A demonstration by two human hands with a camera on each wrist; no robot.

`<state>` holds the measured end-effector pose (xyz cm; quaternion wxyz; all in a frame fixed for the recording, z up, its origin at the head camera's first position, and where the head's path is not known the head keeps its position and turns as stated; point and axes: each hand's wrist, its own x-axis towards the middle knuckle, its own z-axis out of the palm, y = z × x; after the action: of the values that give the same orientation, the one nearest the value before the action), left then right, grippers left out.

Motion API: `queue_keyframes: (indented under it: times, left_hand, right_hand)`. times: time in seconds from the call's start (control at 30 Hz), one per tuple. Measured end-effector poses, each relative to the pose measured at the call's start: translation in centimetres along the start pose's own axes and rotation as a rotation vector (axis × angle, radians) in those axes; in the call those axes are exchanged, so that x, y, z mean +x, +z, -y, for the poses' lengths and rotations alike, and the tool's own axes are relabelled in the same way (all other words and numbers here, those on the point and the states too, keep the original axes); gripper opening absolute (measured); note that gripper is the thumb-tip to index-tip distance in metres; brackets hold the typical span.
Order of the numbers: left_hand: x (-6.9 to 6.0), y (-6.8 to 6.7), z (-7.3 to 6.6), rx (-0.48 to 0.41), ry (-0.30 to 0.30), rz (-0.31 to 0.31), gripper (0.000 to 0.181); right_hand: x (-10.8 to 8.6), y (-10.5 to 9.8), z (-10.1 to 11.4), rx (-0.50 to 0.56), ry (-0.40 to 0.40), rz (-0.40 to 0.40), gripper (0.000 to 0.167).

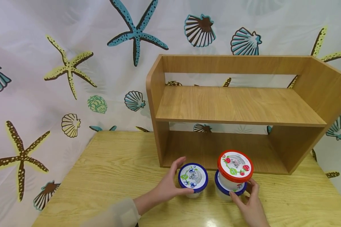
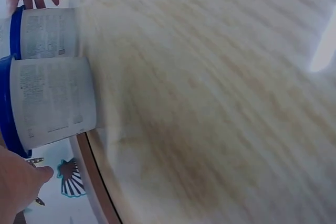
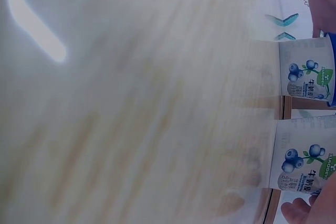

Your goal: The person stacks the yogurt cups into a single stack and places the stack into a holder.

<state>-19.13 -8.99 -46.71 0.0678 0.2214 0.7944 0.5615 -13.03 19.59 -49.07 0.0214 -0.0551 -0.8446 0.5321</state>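
Observation:
My left hand [image 1: 170, 181] reaches around the left side of a white tub with a blue lid [image 1: 193, 177] and blueberry print. Its thumb touches the front of the lid, while the index finger extends straight and a gap shows beside the rim. My right hand [image 1: 251, 203] holds a second blue-lidded tub [image 1: 223, 190], thumb at the front rim and fingers curled at the right. On top of that one sits a red-lidded tub [image 1: 235, 165] with strawberry print. The left wrist view shows my left hand [image 2: 21, 182] beside the nearer tub [image 2: 55, 98].
A two-level wooden shelf [image 1: 238, 104] stands behind the tubs on the wooden table [image 1: 113, 157]. Behind it hangs a white curtain [image 1: 102, 69] with starfish and shell prints.

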Motion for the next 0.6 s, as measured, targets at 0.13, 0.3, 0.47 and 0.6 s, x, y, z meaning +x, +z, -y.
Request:
queue_keyframes:
  times: [0.13,0.3,0.47,0.6]
  left_hand:
    - [0.0,0.3,0.7,-0.046,0.004,-0.008,0.106]
    - [0.1,0.5,1.5,-0.116,-0.005,0.009,0.106]
    - [0.3,0.7,2.0,-0.145,-0.033,0.03,0.107]
    - [0.4,1.0,2.3,-0.15,-0.048,0.04,0.108]
  right_hand:
    - [-0.1,0.0,0.1,0.004,-0.014,-0.011,0.079]
    - [-0.1,0.0,-0.2,0.005,-0.02,-0.017,0.078]
    - [0.1,-0.1,-0.3,0.001,0.002,0.002,0.082]
    - [0.2,-0.1,-0.2,-0.006,0.006,0.007,0.083]
